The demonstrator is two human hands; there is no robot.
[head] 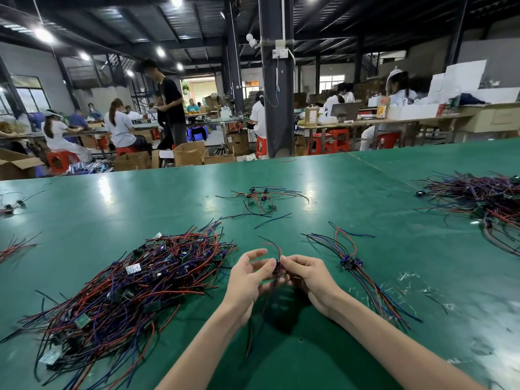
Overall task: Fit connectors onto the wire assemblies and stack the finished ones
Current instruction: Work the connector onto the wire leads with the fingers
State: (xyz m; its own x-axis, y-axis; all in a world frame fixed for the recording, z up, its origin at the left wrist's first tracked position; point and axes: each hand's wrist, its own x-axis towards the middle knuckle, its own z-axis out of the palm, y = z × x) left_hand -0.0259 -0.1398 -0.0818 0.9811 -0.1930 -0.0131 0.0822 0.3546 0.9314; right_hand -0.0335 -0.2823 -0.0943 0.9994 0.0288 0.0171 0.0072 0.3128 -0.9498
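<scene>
Fingertips (284, 260) of R hand (308, 280) pinch a small dark connector (277, 267). L hand (246, 277) meets it from the other side w/ thumb & curled lower fingers; L index is lifted, nearly straight. Both hands are held just above the table (112, 198), near its front edge.

The wire assembly (274, 250) has its long axis approx near-far: red & dark leads rise from the connector & arc away to the far left, other leads hang down toward the person between the wrists.

Just right of the R hand is a small stack (351, 263) of assemblies, connectors bunched mid-length, wires fanning far & near. Left of the L hand is a big loose pile (135, 282) of red/blue/black wires w/ small boards. A few more assemblies (260, 198) lie farther out at centre, and another large tangle (484, 201) at far right, well apart.

Cardboard boxes (188, 154) stand beyond the table's far edge, flaps open; contents can't tell.

Bare green surface lies between pile & stack, around the hands.
</scene>
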